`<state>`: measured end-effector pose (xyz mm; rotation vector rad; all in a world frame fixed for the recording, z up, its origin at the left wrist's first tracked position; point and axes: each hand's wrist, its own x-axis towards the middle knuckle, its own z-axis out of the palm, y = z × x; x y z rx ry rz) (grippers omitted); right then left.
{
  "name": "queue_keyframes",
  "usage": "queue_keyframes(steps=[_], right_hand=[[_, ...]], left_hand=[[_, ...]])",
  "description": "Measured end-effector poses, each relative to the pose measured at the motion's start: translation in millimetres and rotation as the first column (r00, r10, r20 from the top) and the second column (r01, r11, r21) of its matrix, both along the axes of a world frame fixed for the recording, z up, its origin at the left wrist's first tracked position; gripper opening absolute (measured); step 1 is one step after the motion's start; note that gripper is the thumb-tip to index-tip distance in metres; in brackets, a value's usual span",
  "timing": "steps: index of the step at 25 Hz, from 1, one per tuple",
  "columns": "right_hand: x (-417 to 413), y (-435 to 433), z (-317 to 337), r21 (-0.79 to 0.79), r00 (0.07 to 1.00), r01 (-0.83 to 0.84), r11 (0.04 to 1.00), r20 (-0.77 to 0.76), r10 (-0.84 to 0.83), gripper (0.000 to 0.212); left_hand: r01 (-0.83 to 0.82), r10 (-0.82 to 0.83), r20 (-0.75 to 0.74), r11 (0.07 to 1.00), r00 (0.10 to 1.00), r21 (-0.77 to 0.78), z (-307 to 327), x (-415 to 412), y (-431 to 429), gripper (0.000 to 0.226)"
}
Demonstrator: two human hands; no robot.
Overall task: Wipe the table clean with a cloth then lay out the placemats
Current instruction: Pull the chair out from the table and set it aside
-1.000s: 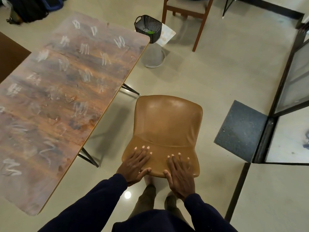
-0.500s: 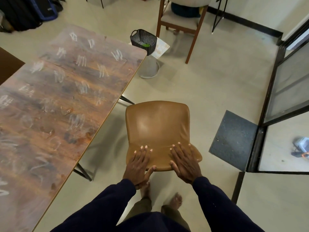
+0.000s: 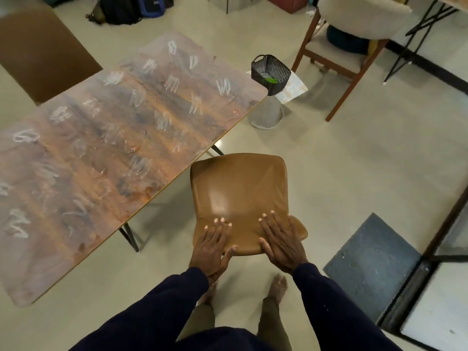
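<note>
Both hands lie on the top of the backrest of the tan leather-covered chair: the left hand has its fingers spread flat over the front and the thumb hooked under the rim, and the right hand presses in the same way, so both are grasping the chair and no cloth is held. Compared with one second ago, the chair has been turned and carried nearer to the long side of the table, and the view has risen, so more of the room is seen. I judge that the person is only arranging the seat and that wiping has not begun. The long wooden table with a worn brown top stands to the left, and it is covered with many white chalk-like scribbles, so it is not clean. No cloth and no placemats can be seen with certainty; something green lies in the black plastic mesh basket on a small white stool beyond the far corner of the table, but I cannot tell what it is. The chair's left edge is just beside the table's yellow edge band. To the right the pale floor is open as far as the grey doormat.
</note>
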<state>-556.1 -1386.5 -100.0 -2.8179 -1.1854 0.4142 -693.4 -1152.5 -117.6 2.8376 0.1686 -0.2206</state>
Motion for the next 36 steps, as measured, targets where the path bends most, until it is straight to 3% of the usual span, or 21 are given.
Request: queue_keyframes(steps=[11,15,22,36], right_hand=[[19,-49,-21,0.215,0.981,-0.163,0.963,-0.072,0.182,0.071],[36,-67,-21,0.189,0.979,-0.132,0.973,-0.125,0.158,0.077],[77,-117,-22,0.179,0.931,-0.349,0.920,-0.044,0.362,0.070],[78,-161,-7,0.101,0.736,-0.667,0.738,-0.066,0.674,0.072]], left_hand=[[-0.283,0.271,0.081,0.932,0.959,0.229,12,4,-72,0.068],[-0.404,0.379,0.153,0.892,0.913,0.204,16,8,-104,0.067],[-0.580,0.537,0.230,0.788,0.812,0.206,12,7,-190,0.069],[-0.836,0.820,0.159,0.543,0.549,0.085,6,-32,-327,0.071]])
